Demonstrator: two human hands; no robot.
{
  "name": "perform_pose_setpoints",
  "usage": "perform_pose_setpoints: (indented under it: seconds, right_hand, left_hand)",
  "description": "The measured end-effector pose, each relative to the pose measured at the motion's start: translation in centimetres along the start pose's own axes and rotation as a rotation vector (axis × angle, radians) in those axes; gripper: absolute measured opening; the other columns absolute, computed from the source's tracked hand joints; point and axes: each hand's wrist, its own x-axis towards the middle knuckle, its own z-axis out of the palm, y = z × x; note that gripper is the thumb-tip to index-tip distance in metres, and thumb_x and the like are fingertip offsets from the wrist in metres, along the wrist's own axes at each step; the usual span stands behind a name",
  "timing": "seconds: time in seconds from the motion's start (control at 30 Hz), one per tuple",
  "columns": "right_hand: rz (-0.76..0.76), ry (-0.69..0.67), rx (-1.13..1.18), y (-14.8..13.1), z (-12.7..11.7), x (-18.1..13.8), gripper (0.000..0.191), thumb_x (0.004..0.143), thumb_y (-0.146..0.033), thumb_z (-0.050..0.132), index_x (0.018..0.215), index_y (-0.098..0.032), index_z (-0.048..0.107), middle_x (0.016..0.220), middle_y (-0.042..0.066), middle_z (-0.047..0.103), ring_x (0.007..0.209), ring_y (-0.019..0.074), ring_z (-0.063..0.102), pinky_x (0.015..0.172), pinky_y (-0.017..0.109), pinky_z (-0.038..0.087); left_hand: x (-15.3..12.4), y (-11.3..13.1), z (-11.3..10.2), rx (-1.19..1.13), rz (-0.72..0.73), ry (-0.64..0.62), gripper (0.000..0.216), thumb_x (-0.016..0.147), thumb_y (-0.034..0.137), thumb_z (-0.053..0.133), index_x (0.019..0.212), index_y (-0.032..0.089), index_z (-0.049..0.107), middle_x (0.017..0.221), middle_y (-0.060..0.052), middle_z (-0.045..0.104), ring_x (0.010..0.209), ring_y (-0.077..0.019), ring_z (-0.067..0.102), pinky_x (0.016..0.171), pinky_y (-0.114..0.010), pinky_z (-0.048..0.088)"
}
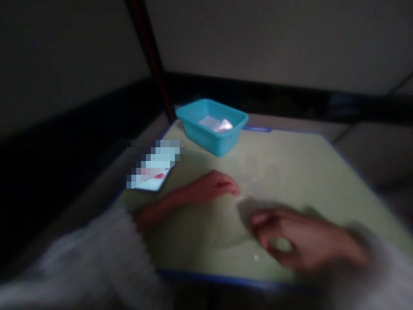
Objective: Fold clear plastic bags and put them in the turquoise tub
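Note:
My left hand (214, 186) rests low over the pale yellow-green tabletop (303, 168), its fingers curled inward. A tiny pale glint shows at its fingertips, too small to name. To the right, my right hand (295, 237) hovers near the table's front, thumb and fingers curved together into a ring. What its fingertips hold, if anything, is blurred. Between the hands a faint curved outline shows on the tabletop; I cannot tell whether it is clear film or shadow. A small white speck (256, 258) lies below the right fingertips.
At the far side of the table stands a turquoise plastic basket (222, 146) with whitish, shiny pieces inside. A phone-like device (150, 184) with a lit, partly pixelated screen lies at the left edge. Blue trim (226, 277) borders the tabletop. Behind it rises a wall (274, 43).

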Motion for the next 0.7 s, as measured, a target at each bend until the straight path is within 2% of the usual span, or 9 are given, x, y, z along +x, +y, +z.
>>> perform_pose_setpoints:
  seconds: [0.1, 0.2, 0.3, 0.37, 0.43, 0.5, 0.6, 0.7]
  right_hand:
    - [-0.008, 0.062, 0.204, 0.8, -1.1, 0.0, 0.014, 0.073, -0.004, 0.051, 0.077, -0.016, 0.056, 0.089, 0.006, 0.059, 0.082, 0.0144, 0.056, 0.074, 0.028, 0.047]
    - [0.024, 0.111, 0.344, 2.1, -2.1, -0.2, 0.006, 0.079, -0.012, 0.051, 0.082, -0.016, 0.055, 0.09, 0.006, 0.06, 0.085, 0.0147, 0.055, 0.075, 0.03, 0.046]
    - [0.105, 0.182, 0.45, 3.6, -3.0, -0.5, 0.008, 0.082, -0.026, 0.053, 0.081, -0.017, 0.054, 0.085, 0.003, 0.06, 0.078, 0.0135, 0.055, 0.069, 0.028, 0.046]
    - [0.194, 0.25, 0.486, 4.3, -3.4, -0.8, 0.012, 0.078, -0.031, 0.057, 0.077, -0.019, 0.054, 0.079, 0.001, 0.059, 0.073, 0.0132, 0.056, 0.066, 0.026, 0.046]
    - [0.282, 0.345, 0.531, 4.6, -3.5, -0.9, 0.016, 0.074, -0.035, 0.061, 0.075, -0.02, 0.055, 0.076, 0.0, 0.059, 0.07, 0.0135, 0.057, 0.064, 0.026, 0.047]
    - [0.338, 0.433, 0.606, 4.8, -3.5, -1.0, 0.02, 0.07, -0.039, 0.064, 0.075, -0.021, 0.055, 0.078, 0.001, 0.061, 0.07, 0.0144, 0.059, 0.063, 0.027, 0.049]
    - [0.38, 0.475, 0.724, 4.9, -3.4, -0.8, 0.023, 0.069, -0.039, 0.068, 0.076, -0.02, 0.056, 0.085, 0.004, 0.066, 0.075, 0.0168, 0.064, 0.068, 0.029, 0.052]
    - [0.37, 0.501, 0.772, 4.8, -3.3, -0.9, 0.027, 0.078, -0.046, 0.061, 0.082, -0.02, 0.06, 0.088, 0.006, 0.069, 0.079, 0.0188, 0.066, 0.076, 0.033, 0.051]
  left_hand:
    - [0.0, -0.1, 0.0, -0.019, 0.002, -0.009, 0.026, 0.086, 0.025, 0.049, 0.086, 0.011, 0.071, 0.089, -0.007, 0.073, 0.083, -0.0143, 0.066, 0.077, -0.022, 0.047]
    - [0.0, -0.4, 0.1, -0.096, -0.022, -0.017, 0.036, 0.09, 0.034, 0.044, 0.087, 0.011, 0.07, 0.089, -0.008, 0.073, 0.082, -0.0144, 0.066, 0.079, -0.024, 0.048]
    - [0.2, -0.9, 0.0, -0.249, -0.081, -0.02, 0.058, 0.091, 0.054, 0.032, 0.089, 0.01, 0.069, 0.093, -0.013, 0.072, 0.086, -0.0179, 0.067, 0.083, -0.029, 0.049]
    - [0.3, -1.2, -0.1, -0.329, -0.111, -0.045, 0.075, 0.085, 0.07, 0.025, 0.089, 0.009, 0.069, 0.095, -0.016, 0.072, 0.088, -0.0209, 0.068, 0.083, -0.032, 0.049]
    - [0.4, -1.2, -0.2, -0.357, -0.116, -0.076, 0.082, 0.079, 0.077, 0.026, 0.088, 0.009, 0.07, 0.095, -0.017, 0.071, 0.088, -0.0225, 0.068, 0.082, -0.033, 0.049]
    - [0.4, -1.1, -0.3, -0.312, -0.106, -0.079, 0.071, 0.078, 0.072, 0.038, 0.088, 0.009, 0.07, 0.095, -0.015, 0.072, 0.087, -0.0223, 0.067, 0.081, -0.032, 0.049]
    - [0.4, -0.8, -0.2, -0.151, -0.092, -0.034, 0.039, 0.078, 0.048, 0.058, 0.085, 0.011, 0.069, 0.088, -0.01, 0.072, 0.082, -0.0196, 0.066, 0.074, -0.028, 0.049]
    - [0.5, -0.9, 0.2, -0.101, -0.08, 0.02, 0.024, 0.079, 0.033, 0.057, 0.079, 0.011, 0.066, 0.081, -0.007, 0.071, 0.076, -0.0163, 0.065, 0.067, -0.024, 0.048]
